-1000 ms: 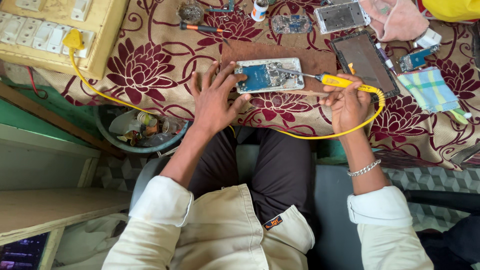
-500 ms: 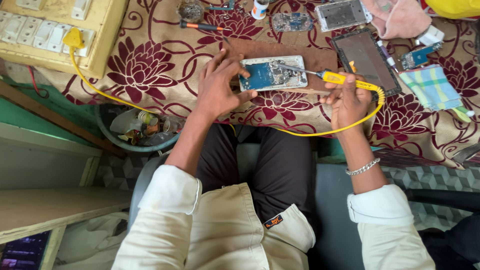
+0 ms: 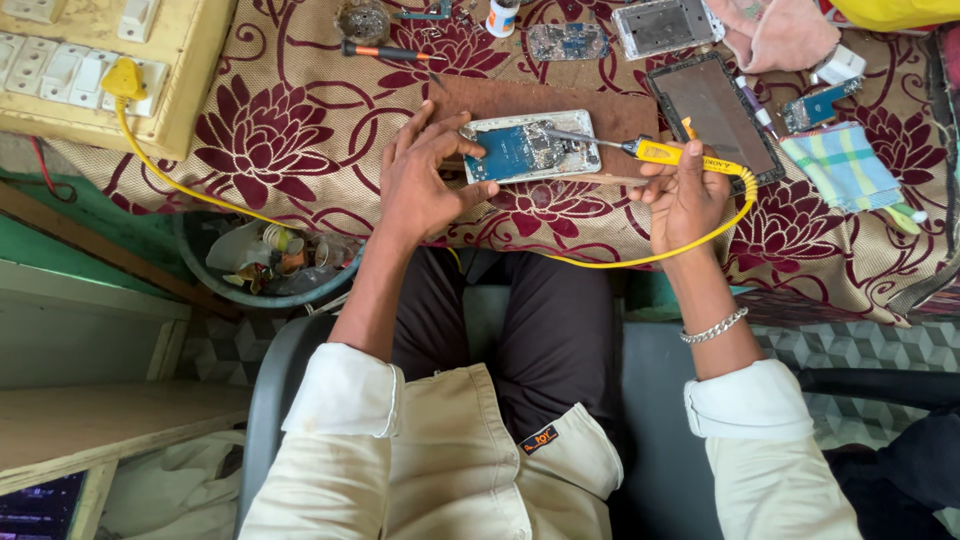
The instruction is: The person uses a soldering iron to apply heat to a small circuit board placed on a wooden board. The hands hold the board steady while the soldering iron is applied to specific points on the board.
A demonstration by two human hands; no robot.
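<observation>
An opened phone with a blue circuit board showing lies on a brown wooden board on the flowered cloth. My left hand holds the phone's left edge with its fingertips. My right hand grips a yellow soldering iron like a pen. Its metal tip rests on the phone's circuit board, near the upper middle. A thin stick lies along the phone's lower edge. The iron's yellow cord loops under my right wrist.
The yellow cord runs left to a plug in a switchboard. A dark phone screen, other phone parts, a screwdriver, a checked cloth and a small bottle lie about. A bin of scraps sits below the table edge.
The iron's tip has moved left onto the phone's circuit board. My left hand has shifted from lying over the phone to holding its left edge.
</observation>
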